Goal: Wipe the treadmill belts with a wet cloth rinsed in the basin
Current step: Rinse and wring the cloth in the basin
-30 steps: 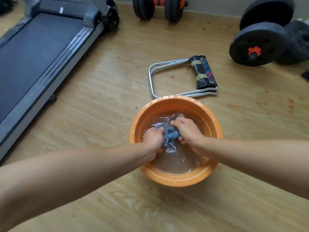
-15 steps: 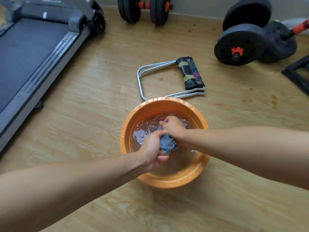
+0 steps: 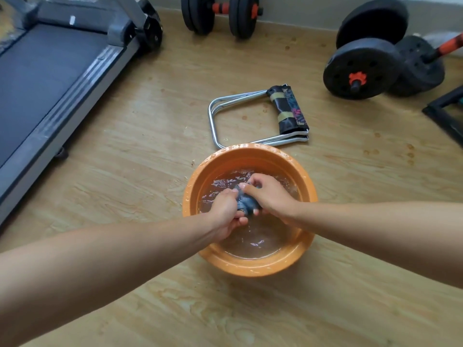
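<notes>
- Right now I have both hands over the orange basin (image 3: 250, 267), which sits on the wood floor (image 3: 150, 171) and serves as my landmark.
- My left hand (image 3: 225, 212) is closed around the near-left end of the blue cloth (image 3: 246, 202); my right hand (image 3: 269, 194) is closed on its far-right end, thumb and fingers pinched.
- The cloth is bunched into a short roll between the two fists, just above the murky water, its long axis running from near-left to far-right across the basin.
- I judge this as rinsing or wringing; no wiping is under way.
- Just beyond the basin's far rim lies a folded metal stool (image 3: 260, 116).
- The treadmill belt (image 3: 32, 78) lies well apart from the basin, to its far left, so the cloth must travel left and away; my left hand is the nearer one for that reach.
- Farthest from the basin, dumbbells (image 3: 363, 68) rest by the wall.
</notes>
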Demonstrator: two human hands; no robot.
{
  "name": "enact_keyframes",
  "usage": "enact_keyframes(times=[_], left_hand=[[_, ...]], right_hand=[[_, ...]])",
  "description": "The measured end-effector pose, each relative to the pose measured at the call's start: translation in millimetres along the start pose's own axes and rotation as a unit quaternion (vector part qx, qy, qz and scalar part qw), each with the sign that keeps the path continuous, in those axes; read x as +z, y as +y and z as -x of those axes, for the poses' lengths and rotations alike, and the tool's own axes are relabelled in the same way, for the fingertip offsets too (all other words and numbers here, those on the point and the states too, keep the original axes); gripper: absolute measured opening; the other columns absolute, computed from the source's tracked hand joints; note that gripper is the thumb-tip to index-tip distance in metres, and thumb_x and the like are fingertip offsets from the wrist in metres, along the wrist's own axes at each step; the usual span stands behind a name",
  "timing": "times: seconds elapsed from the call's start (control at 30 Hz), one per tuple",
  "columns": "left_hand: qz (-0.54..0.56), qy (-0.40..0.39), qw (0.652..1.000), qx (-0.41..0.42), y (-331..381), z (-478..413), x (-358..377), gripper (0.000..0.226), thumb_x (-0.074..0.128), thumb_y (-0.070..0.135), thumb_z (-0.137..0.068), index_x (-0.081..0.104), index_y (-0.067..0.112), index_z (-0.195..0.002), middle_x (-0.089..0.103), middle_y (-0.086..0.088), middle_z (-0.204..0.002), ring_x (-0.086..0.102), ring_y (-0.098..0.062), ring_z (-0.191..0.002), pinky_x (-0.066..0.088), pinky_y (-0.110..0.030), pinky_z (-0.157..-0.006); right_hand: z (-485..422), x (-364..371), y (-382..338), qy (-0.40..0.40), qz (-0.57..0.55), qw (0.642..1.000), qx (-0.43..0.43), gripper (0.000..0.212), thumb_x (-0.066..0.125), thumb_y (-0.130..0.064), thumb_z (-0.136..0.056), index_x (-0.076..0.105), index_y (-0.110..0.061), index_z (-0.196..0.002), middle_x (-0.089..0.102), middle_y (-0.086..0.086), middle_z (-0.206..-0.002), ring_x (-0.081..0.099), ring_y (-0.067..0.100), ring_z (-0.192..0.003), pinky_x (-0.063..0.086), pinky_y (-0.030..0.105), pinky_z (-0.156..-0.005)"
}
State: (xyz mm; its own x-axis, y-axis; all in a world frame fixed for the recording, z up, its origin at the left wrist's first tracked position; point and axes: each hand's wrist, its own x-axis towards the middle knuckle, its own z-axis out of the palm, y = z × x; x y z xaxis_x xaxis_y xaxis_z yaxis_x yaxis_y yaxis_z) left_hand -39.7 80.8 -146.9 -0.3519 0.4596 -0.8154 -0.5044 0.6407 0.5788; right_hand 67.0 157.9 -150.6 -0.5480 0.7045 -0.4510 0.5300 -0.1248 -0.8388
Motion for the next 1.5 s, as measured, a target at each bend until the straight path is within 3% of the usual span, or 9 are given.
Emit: enact_keyframes(times=[0.17, 0.27, 0.47, 0.6, 0.77, 0.97, 1.13, 1.33, 1.5], left_hand=[[0.081, -0.031, 0.995, -0.048, 6, 19, 15, 0.031, 0.036, 0.022, -0.113, 0.062, 0.012, -0.099, 0.042, 0.001, -0.050, 0.027, -0.005, -0.039, 0.017, -0.017, -0.035], [0.089, -0.067, 0.993, -0.038, 13, 23, 13, 0.030, 0.034, 0.021, -0.113, 0.063, 0.014, -0.117, 0.049, -0.005, -0.068, 0.028, -0.007, -0.044, 0.017, -0.016, -0.034], [-0.114, -0.106, 0.982, 0.103, 37, 42, 12, 0.023, 0.060, 0.036, -0.105, 0.062, 0.018, -0.090, 0.049, 0.003, -0.055, 0.038, -0.007, -0.040, 0.028, -0.019, -0.036], [-0.288, -0.053, 0.929, 0.226, 62, 29, -16, 0.022, 0.069, 0.017, -0.097, 0.055, 0.017, -0.079, 0.053, -0.004, -0.065, 0.046, -0.013, -0.045, 0.034, -0.023, -0.040], [-0.351, -0.088, 0.908, 0.211, 76, 27, -28, 0.013, 0.060, 0.012, -0.099, 0.054, 0.014, -0.087, 0.048, -0.015, -0.081, 0.041, -0.023, -0.057, 0.036, -0.027, -0.040], [-0.281, -0.187, 0.922, 0.192, 108, 41, -13, 0.010, 0.057, 0.007, -0.103, 0.051, 0.007, -0.095, 0.047, -0.016, -0.081, 0.035, -0.022, -0.041, 0.037, -0.026, -0.034], [-0.229, -0.189, 0.934, 0.197, 132, 48, -24, 0.007, 0.055, 0.001, -0.099, 0.054, 0.007, -0.100, 0.049, -0.019, -0.086, 0.027, -0.013, -0.035, 0.036, -0.023, -0.033], [-0.194, -0.132, 0.950, 0.208, 148, 42, -59, 0.021, 0.051, -0.003, -0.095, 0.048, 0.010, -0.080, 0.046, -0.005, -0.058, 0.024, -0.011, -0.034, 0.033, -0.022, -0.031], [-0.169, -0.187, 0.952, 0.176, 154, 51, -62, 0.022, 0.049, -0.001, -0.096, 0.043, 0.015, -0.081, 0.041, -0.002, -0.059, 0.024, -0.007, -0.033, 0.029, -0.021, -0.031]], right_hand=[[-9, 13, -3, 0.072, 0.115, 0.990, -0.031, 0.025, 0.053, -0.035, -0.104, 0.054, -0.020, -0.084, 0.065, -0.002, -0.080, 0.060, 0.018, -0.078, 0.044, 0.036, -0.070], [-30, 4, -7, 0.059, 0.031, 0.998, 0.017, 0.028, 0.056, -0.030, -0.104, 0.055, -0.020, -0.078, 0.064, 0.000, -0.078, 0.058, 0.018, -0.077, 0.045, 0.037, -0.074], [-31, -5, 9, -0.041, 0.033, 0.995, 0.087, 0.025, 0.049, -0.025, -0.100, 0.068, -0.014, -0.089, 0.073, 0.006, -0.081, 0.071, 0.025, -0.083, 0.056, 0.036, -0.074], [-32, -22, 11, -0.054, 0.104, 0.990, 0.081, 0.014, 0.057, -0.017, -0.097, 0.067, -0.018, -0.106, 0.072, 0.006, -0.103, 0.069, 0.027, -0.101, 0.057, 0.046, -0.094], [-17, -38, -7, -0.048, 0.056, 0.997, 0.012, 0.051, 0.049, 0.011, -0.084, 0.077, -0.028, -0.102, 0.074, -0.003, -0.114, 0.066, 0.014, -0.116, 0.054, 0.036, -0.100], [4, -26, -34, -0.223, -0.006, 0.974, -0.052, 0.038, 0.067, -0.017, -0.084, 0.066, -0.004, -0.119, 0.073, 0.017, -0.109, 0.068, 0.037, -0.103, 0.054, 0.045, -0.091], [1, -30, -38, -0.202, 0.006, 0.977, -0.061, 0.022, 0.069, -0.022, -0.094, 0.068, -0.002, -0.104, 0.073, 0.018, -0.089, 0.072, 0.041, -0.095, 0.059, 0.053, -0.090], [2, -52, -34, -0.275, 0.056, 0.959, -0.028, 0.028, 0.045, 0.010, -0.097, 0.057, -0.009, -0.114, 0.064, 0.013, -0.099, 0.060, 0.025, -0.087, 0.050, 0.032, -0.074], [15, -51, -23, -0.300, 0.190, 0.934, -0.023, 0.038, 0.071, -0.019, -0.097, 0.062, -0.023, -0.133, 0.071, -0.008, -0.123, 0.064, 0.005, -0.114, 0.046, 0.015, -0.093]])
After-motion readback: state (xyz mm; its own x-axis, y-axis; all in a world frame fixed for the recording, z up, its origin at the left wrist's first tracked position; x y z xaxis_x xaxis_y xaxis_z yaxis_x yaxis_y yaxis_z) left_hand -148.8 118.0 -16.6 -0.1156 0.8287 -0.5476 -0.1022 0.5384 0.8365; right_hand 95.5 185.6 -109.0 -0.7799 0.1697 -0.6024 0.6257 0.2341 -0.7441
